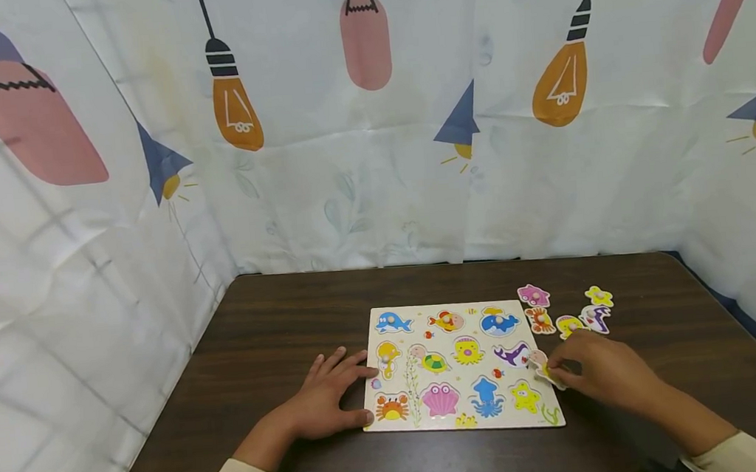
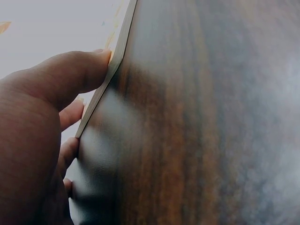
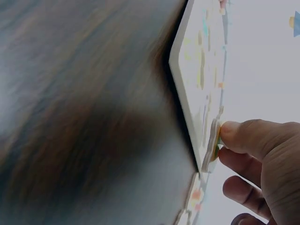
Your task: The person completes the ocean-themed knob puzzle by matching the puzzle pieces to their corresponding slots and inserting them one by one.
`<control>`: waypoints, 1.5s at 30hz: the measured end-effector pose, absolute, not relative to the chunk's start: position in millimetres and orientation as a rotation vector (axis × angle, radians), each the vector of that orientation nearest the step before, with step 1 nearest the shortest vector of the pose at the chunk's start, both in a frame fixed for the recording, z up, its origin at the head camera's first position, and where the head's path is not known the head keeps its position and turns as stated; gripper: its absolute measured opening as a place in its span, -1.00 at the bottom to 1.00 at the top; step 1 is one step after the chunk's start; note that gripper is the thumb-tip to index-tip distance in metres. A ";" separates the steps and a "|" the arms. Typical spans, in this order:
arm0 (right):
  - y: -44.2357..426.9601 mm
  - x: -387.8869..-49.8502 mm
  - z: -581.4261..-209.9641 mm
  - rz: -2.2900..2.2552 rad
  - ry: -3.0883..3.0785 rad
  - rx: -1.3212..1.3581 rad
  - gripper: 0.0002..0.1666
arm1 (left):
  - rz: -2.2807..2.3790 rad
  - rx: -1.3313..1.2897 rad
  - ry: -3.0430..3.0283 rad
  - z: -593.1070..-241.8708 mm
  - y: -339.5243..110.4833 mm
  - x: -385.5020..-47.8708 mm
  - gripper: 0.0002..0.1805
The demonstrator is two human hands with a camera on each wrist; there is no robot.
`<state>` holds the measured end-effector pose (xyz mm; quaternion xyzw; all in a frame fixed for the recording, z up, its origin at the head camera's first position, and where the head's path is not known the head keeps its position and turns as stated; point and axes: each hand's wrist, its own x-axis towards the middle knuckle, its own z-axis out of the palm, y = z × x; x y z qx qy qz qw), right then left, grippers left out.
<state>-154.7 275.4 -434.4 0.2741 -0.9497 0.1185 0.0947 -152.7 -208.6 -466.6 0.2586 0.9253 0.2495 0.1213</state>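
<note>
A pale wooden puzzle board (image 1: 493,423) with printed sea animals lies flat on the table. My left hand (image 1: 329,392) rests at its left side, fingers spread, thumb and fingertips touching the edge. In the left wrist view, the thumb (image 2: 75,75) presses the board's rim (image 2: 119,51). At the board's right edge, my right hand (image 1: 605,370) pinches a loose puzzle piece (image 1: 540,364) between thumb and fingers. The piece has a pale pink end and some yellow; in the right wrist view this piece (image 3: 212,147) is seen edge-on, tilted, with green by the thumb. Its face is partly hidden.
Beyond the right hand lie loose pieces: a pink fish (image 1: 533,296), an orange crab (image 1: 540,321), a yellow piece (image 1: 568,325) partly behind the hand, a purple-and-white piece (image 1: 595,318) and a yellow star (image 1: 599,296). Printed curtains (image 1: 376,214) stand behind the dark table (image 1: 304,308).
</note>
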 end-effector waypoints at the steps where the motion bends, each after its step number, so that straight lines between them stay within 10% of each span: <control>1: 273.3 -155.8 -434.2 0.352 -2.804 0.825 -0.76 | 0.728 0.755 2.701 -466.4 -208.5 -152.7 -0.28; 45: 204.4 -182.0 -433.6 0.477 -2.799 0.955 -0.87 | 0.725 0.746 2.706 -466.6 -208.1 -153.2 -0.26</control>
